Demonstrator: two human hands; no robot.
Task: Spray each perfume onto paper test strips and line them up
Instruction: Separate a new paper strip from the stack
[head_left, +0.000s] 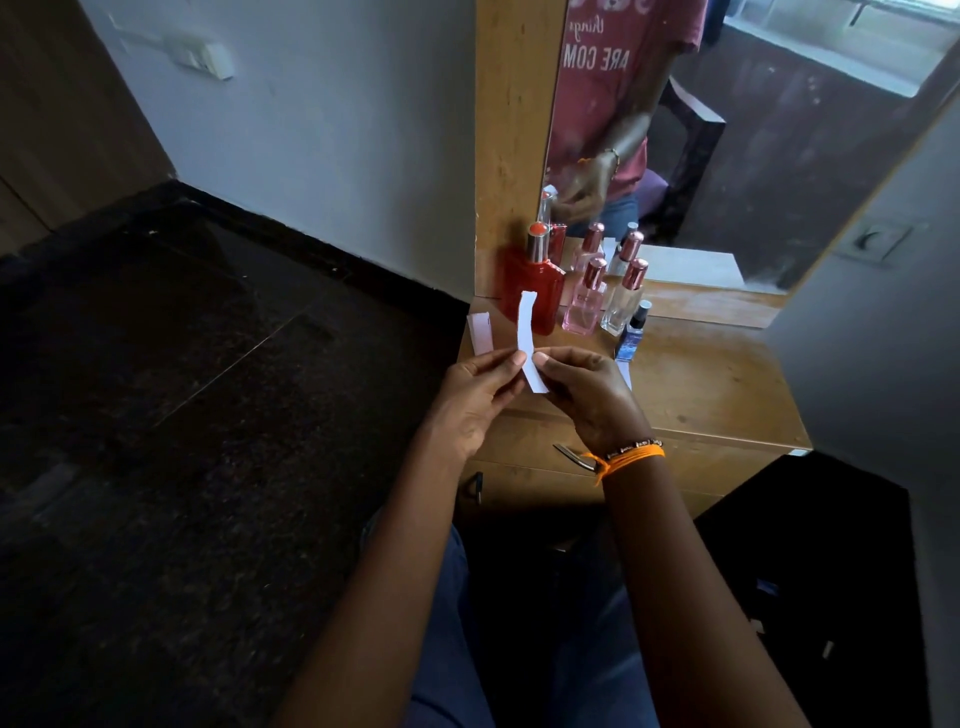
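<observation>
1. Two hands are in the middle of the frame. The left hand (475, 397) and the right hand (589, 397) both pinch one white paper strip (527, 338), which curves upward.
2. Four perfume bottles stand on the desk (717, 395) above the hands: a red bottle (535, 286), a pink bottle (584, 304), a clear bottle (623, 301) and a small blue bottle (634, 335).
3. One pink strip (480, 334) lies at the left edge of the desk. Another white strip (625, 373) peeks out behind the right hand.
4. The desk is brown wood, with a mirror (779, 156) behind it.
5. The floor (182, 389) on the left is dark stone. The wall (311, 130) is pale.
</observation>
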